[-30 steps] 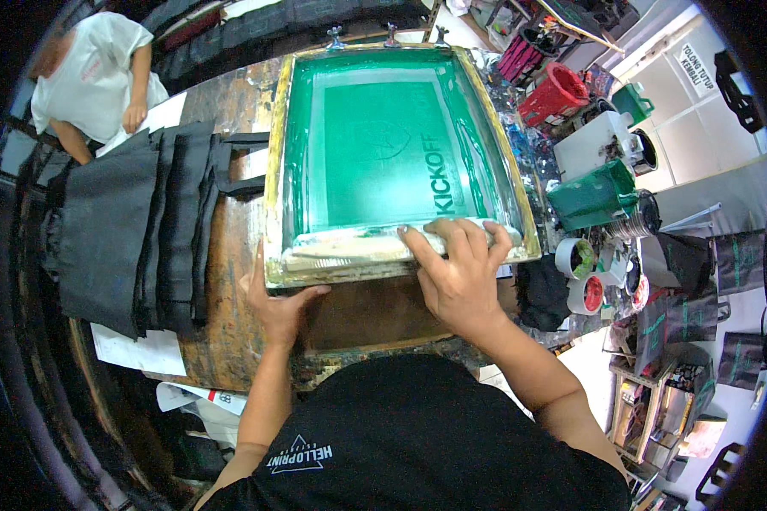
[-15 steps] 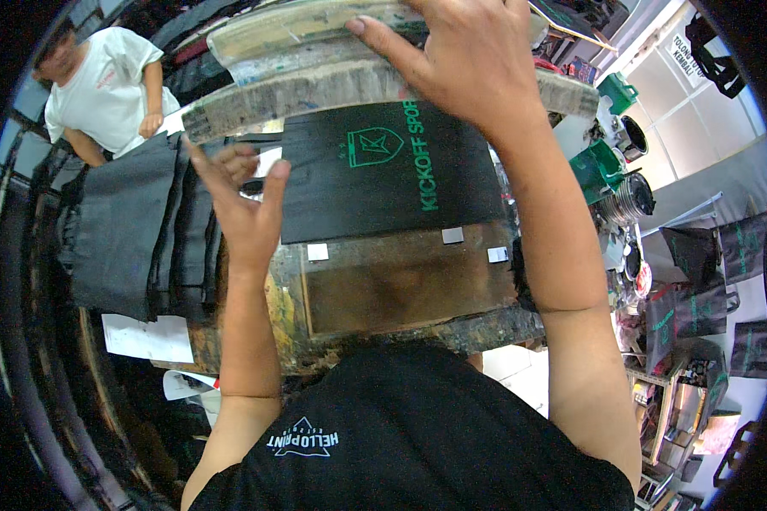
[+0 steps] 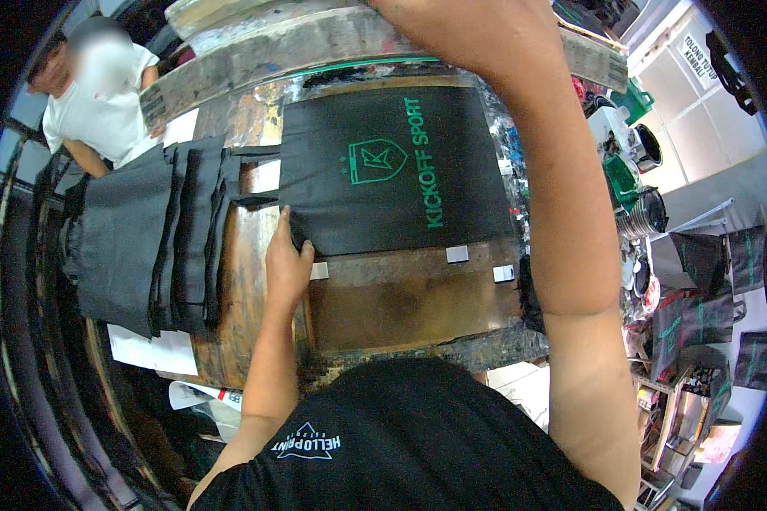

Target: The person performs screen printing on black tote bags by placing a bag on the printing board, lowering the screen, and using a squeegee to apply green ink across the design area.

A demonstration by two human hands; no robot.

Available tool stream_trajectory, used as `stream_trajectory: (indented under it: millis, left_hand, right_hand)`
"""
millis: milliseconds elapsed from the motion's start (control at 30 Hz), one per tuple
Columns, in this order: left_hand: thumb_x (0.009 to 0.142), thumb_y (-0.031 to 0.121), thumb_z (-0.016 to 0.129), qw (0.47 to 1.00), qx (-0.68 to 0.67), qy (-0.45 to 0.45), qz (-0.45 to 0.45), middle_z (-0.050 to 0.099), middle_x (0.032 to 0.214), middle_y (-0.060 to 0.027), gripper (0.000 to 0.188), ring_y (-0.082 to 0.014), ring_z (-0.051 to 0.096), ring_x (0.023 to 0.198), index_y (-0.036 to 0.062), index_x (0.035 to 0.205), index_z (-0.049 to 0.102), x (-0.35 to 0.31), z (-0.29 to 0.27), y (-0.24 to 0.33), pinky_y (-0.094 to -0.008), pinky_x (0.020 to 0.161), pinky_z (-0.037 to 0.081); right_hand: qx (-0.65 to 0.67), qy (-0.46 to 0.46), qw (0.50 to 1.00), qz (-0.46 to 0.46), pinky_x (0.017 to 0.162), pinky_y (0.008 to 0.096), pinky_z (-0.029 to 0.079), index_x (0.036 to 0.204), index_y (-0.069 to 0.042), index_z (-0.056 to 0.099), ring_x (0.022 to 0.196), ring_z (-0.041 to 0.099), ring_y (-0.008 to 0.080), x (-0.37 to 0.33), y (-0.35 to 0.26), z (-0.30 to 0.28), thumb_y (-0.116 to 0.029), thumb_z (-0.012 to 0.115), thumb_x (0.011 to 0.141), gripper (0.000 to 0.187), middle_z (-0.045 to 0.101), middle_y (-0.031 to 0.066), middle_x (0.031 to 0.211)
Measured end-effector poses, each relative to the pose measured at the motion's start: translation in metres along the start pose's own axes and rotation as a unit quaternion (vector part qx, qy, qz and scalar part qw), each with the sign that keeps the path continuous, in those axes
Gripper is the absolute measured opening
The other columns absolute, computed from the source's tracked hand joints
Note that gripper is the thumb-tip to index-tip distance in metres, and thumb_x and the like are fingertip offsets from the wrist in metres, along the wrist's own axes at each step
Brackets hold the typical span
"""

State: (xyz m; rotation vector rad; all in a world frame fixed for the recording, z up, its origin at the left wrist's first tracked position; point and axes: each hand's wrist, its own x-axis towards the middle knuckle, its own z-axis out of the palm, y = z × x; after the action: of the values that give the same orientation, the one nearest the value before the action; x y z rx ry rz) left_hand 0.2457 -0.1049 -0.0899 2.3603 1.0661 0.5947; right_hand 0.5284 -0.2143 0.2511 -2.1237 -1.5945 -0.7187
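Note:
A black fabric bag (image 3: 341, 204), with a green shield emblem and green lettering, lies flat on the work table, its handles reaching out to the left. My left hand (image 3: 290, 264) pinches the bag's near left corner between thumb and fingers, and that corner lifts slightly. Up at the top edge my right hand (image 3: 486, 38) is over a long wooden-edged printing frame (image 3: 256, 81), which is raised above the bag's far side. The fingers of that hand are cut off by the picture's edge, so their grip is hidden.
Black bags (image 3: 128, 238) lie stacked left of the printed one. Small white tabs (image 3: 458, 255) sit on the brown board (image 3: 392, 307). A person in a white shirt (image 3: 102, 102) stands at the far left. Cans and tubs (image 3: 643, 213) crowd the right side.
My left hand has come down and nearer, from open in the air to the bag's corner. The frame has shifted up and away, uncovering more of the print and the bag's far edge.

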Motion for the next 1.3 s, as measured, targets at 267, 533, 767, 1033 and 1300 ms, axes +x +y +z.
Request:
stream_trajectory:
  millis: [267,533,767,1033,1300]
  left_hand:
    - [0.097,-0.001,0.065,0.971,-0.232,0.058,-0.004,0.076,0.122,-0.0096,0.033,-0.0172,0.069,0.108,0.0009,0.129,0.073,0.068,-0.076,0.013,-0.031,0.098,0.052]
    - [0.096,0.001,0.062,0.985,-0.143,0.1,-0.001,0.076,0.114,-0.0035,0.03,-0.0115,0.066,0.101,-0.002,0.122,0.076,0.145,-0.279,-0.072,-0.0242,0.094,0.049]
    - [0.096,0.007,0.065,0.968,0.046,0.209,-0.132,0.077,0.114,-0.0104,0.034,-0.0224,0.07,0.105,0.0045,0.129,0.075,0.134,-0.416,-0.24,-0.0318,0.096,0.052]
    - [0.099,0.017,0.074,0.831,0.23,0.498,0.094,0.065,0.128,-0.0217,0.032,-0.0403,0.061,0.121,-0.0006,0.126,0.07,-0.008,-0.264,-0.091,-0.0499,0.106,0.048]
    - [0.09,0.015,0.08,0.955,0.09,0.221,0.178,0.073,0.093,-0.0161,0.014,-0.0375,0.071,0.083,0.0031,0.096,0.075,-0.068,-0.129,-0.006,-0.0464,0.076,0.058]
  right_hand:
    - [-0.033,-0.047,0.998,0.021,0.098,0.0474,0.048,0.111,-0.009,0.067,0.088,0.061,0.0188,0.012,0.003,-0.005,-0.066,0.042,0.108,0.062,0.065,0.0052,0.088]
    - [-0.036,-0.013,0.999,0.028,0.107,0.0491,0.045,0.113,-0.009,0.067,0.092,0.062,0.0182,-0.004,-0.01,-0.019,-0.066,0.041,0.108,0.063,0.066,0.0047,0.091]
    - [0.024,-0.006,0.999,0.025,0.11,0.0502,0.041,0.109,-0.01,0.07,0.095,0.063,0.0198,0.008,-0.003,-0.006,-0.069,0.043,0.107,0.065,0.069,0.007,0.094]
    - [-0.049,0.156,0.986,-0.036,0.089,0.0522,0.045,0.109,-0.012,0.075,0.099,0.07,0.0361,0.003,0.007,0.018,-0.066,0.06,0.097,0.057,0.073,0.0151,0.094]
    - [-0.045,0.115,0.992,-0.022,0.091,0.052,0.043,0.113,-0.009,0.074,0.102,0.067,0.0355,-0.009,-0.003,0.004,-0.059,0.065,0.098,0.053,0.073,0.0158,0.101]
